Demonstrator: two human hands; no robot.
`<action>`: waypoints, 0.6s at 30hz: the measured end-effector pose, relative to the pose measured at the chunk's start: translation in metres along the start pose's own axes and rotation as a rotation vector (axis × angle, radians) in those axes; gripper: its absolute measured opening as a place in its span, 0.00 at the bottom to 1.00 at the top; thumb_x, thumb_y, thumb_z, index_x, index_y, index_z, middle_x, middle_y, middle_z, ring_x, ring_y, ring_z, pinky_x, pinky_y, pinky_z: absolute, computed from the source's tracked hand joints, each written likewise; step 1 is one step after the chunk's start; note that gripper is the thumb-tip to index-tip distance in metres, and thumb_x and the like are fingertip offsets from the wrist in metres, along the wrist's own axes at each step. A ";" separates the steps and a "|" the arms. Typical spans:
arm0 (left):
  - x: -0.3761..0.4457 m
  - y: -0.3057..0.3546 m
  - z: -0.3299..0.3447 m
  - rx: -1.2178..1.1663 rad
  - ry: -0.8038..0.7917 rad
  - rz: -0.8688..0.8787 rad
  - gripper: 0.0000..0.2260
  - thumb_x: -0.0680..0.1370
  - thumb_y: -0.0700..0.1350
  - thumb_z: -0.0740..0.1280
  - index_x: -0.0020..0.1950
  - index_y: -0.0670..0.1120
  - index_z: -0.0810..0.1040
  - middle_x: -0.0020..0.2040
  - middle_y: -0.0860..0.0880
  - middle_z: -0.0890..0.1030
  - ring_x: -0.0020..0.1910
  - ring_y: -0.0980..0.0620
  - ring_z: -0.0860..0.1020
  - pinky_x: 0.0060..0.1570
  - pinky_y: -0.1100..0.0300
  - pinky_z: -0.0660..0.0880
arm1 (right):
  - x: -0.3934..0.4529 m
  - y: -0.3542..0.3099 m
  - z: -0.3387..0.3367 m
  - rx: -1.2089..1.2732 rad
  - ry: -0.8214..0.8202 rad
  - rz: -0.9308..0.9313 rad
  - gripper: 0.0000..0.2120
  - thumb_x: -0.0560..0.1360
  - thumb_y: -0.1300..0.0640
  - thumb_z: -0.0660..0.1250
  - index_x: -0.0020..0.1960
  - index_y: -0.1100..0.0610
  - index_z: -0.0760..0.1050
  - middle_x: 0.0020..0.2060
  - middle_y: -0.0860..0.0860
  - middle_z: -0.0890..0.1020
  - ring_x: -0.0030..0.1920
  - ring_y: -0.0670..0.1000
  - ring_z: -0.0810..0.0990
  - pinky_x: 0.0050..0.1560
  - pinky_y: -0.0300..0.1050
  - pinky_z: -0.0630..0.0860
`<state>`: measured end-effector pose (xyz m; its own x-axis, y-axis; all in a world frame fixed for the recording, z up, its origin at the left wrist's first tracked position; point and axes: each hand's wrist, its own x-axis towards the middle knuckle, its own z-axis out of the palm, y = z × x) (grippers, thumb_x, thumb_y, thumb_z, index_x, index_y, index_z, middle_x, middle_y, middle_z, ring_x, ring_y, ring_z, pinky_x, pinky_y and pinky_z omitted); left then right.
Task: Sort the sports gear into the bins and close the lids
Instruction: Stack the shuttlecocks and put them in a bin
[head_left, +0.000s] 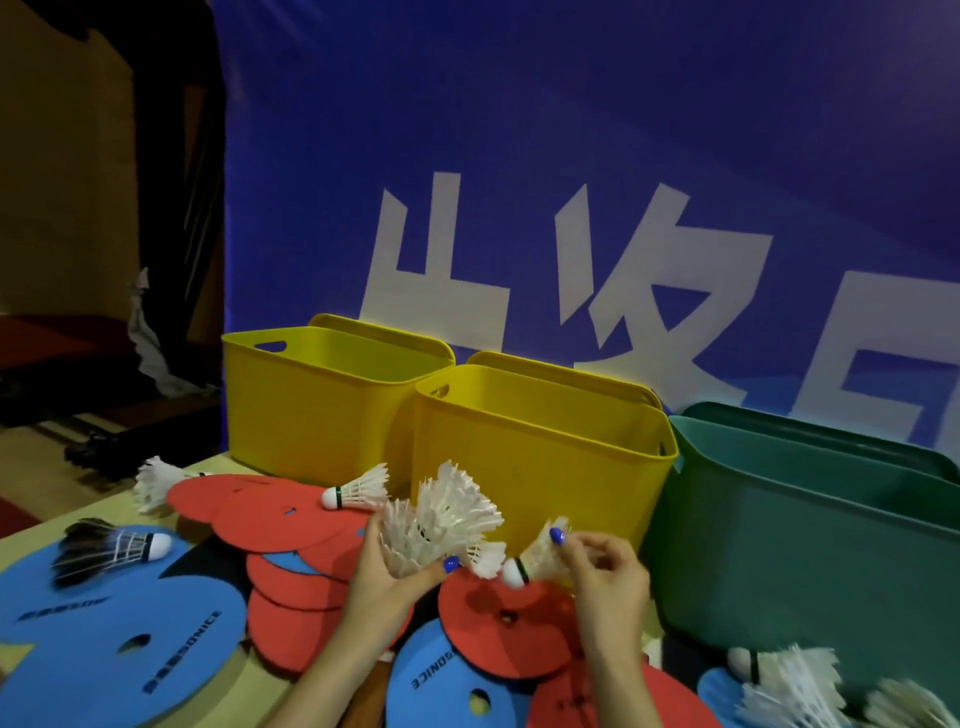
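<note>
My left hand (387, 569) grips a bunch of white shuttlecocks (441, 514) in front of the middle yellow bin (540, 467). My right hand (605, 577) pinches one more white shuttlecock (535, 564), its cork pointing left toward the bunch. Another yellow bin (311, 400) stands to the left and a green bin (810, 540) to the right; all three are open, with lids standing behind them. Red discs (270, 514) and blue discs (104, 639) lie spread over the table. A black-feathered shuttlecock (111, 548) rests on a blue disc.
Loose white shuttlecocks lie on the red discs (358, 491), at the table's far left (156, 480) and at the near right corner (789, 680). A blue banner with white characters (571, 208) hangs behind the bins. Dark floor drops away left of the table.
</note>
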<state>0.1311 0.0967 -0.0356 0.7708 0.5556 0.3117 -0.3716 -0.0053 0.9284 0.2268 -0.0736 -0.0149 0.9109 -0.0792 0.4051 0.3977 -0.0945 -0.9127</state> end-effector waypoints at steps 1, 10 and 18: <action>-0.002 0.001 0.001 0.041 -0.025 0.001 0.61 0.49 0.63 0.80 0.76 0.50 0.54 0.69 0.53 0.66 0.66 0.54 0.67 0.63 0.59 0.67 | 0.000 -0.004 -0.002 0.102 0.033 0.013 0.07 0.70 0.58 0.73 0.35 0.53 0.77 0.36 0.50 0.81 0.39 0.51 0.77 0.39 0.40 0.74; -0.005 -0.008 0.007 0.279 -0.085 0.022 0.35 0.67 0.36 0.76 0.61 0.59 0.60 0.46 0.68 0.73 0.40 0.75 0.73 0.39 0.78 0.70 | 0.004 -0.015 -0.028 0.596 0.185 0.257 0.03 0.73 0.58 0.69 0.42 0.55 0.76 0.38 0.50 0.79 0.36 0.44 0.76 0.39 0.37 0.73; -0.001 -0.017 0.002 0.396 -0.161 0.011 0.35 0.58 0.50 0.79 0.59 0.67 0.66 0.46 0.61 0.82 0.46 0.60 0.80 0.49 0.59 0.76 | -0.020 -0.013 0.000 0.300 -0.240 0.004 0.04 0.73 0.57 0.68 0.43 0.56 0.81 0.35 0.50 0.84 0.36 0.44 0.81 0.38 0.38 0.78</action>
<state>0.1377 0.0950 -0.0515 0.8508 0.4166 0.3203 -0.1767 -0.3471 0.9210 0.2037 -0.0707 -0.0113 0.8983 0.1586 0.4097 0.3765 0.2025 -0.9040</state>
